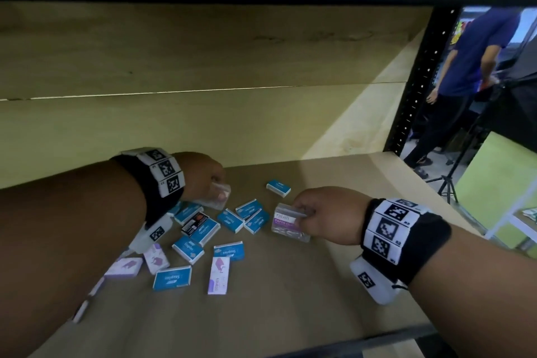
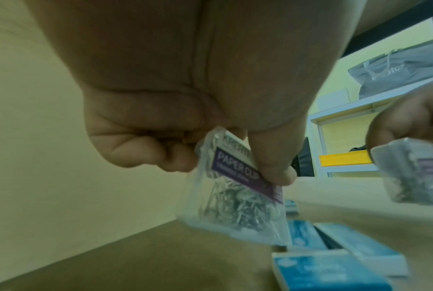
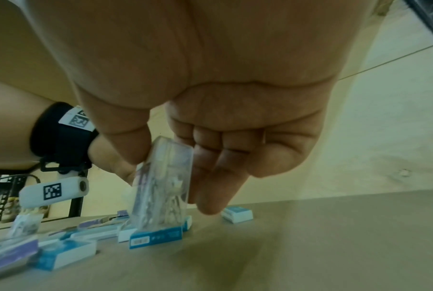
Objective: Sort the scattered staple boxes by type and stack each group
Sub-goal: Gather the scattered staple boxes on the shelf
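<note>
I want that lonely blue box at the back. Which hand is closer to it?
Right. The right hand is just beside the lone blue box; the left hand is farther across the pile.

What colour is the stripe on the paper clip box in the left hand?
Purple, with white letters, on the clear paper clip box held by the left hand; clearest in the left wrist view.

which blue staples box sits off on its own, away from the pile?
The blue staples box farthest back on the shelf, just beyond the right hand. The other blue ones cluster nearer the front.
</note>
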